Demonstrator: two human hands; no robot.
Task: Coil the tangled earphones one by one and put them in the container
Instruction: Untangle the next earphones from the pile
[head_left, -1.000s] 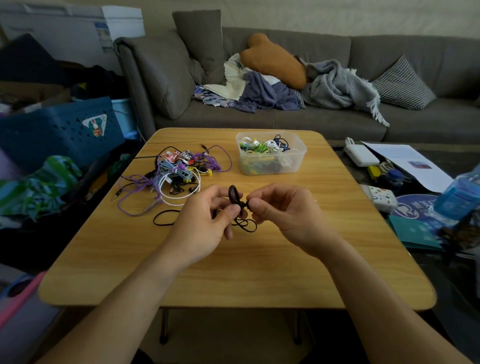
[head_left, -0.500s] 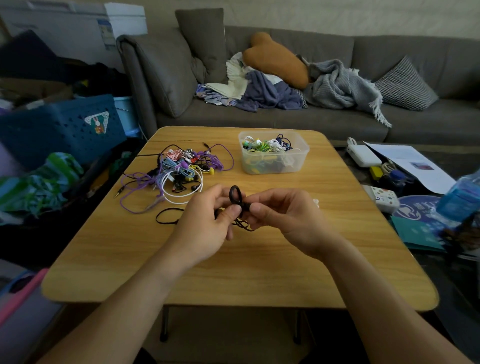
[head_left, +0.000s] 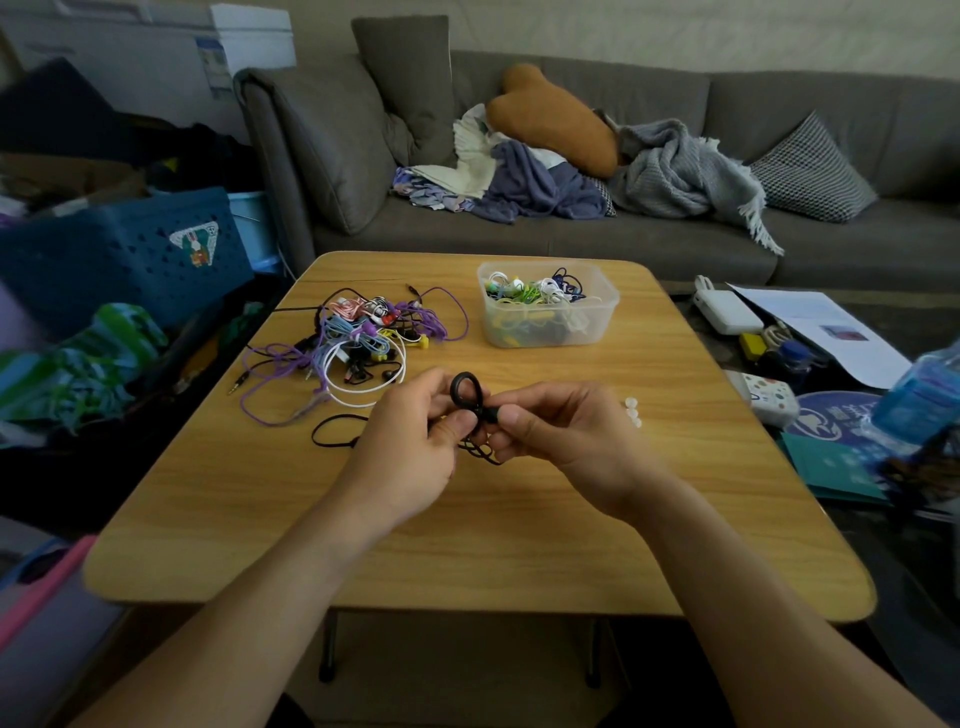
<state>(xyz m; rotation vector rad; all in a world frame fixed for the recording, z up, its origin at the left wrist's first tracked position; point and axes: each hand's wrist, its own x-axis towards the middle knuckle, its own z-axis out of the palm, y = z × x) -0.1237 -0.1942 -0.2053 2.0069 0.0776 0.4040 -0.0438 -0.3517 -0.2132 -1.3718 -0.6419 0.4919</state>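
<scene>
Left hand (head_left: 410, 447) and right hand (head_left: 561, 431) meet mid-frame above the table (head_left: 519, 545), fingers curled, both pinching the black earphone (head_left: 465, 397), its loop standing up between them. Tangled pile (head_left: 363, 343) upper left; container (head_left: 548, 310) behind.

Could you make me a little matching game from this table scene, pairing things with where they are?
Things:
1. black earphone
2. tangled pile of earphones
3. clear plastic container
4. small white ear tips

Places:
A. on the table just right of the right hand
B. far side of the table, with coiled earphones inside
C. pinched between both hands, the left hand included
D. loose on the table's left part

Pairs: 1-C, 2-D, 3-B, 4-A
</scene>
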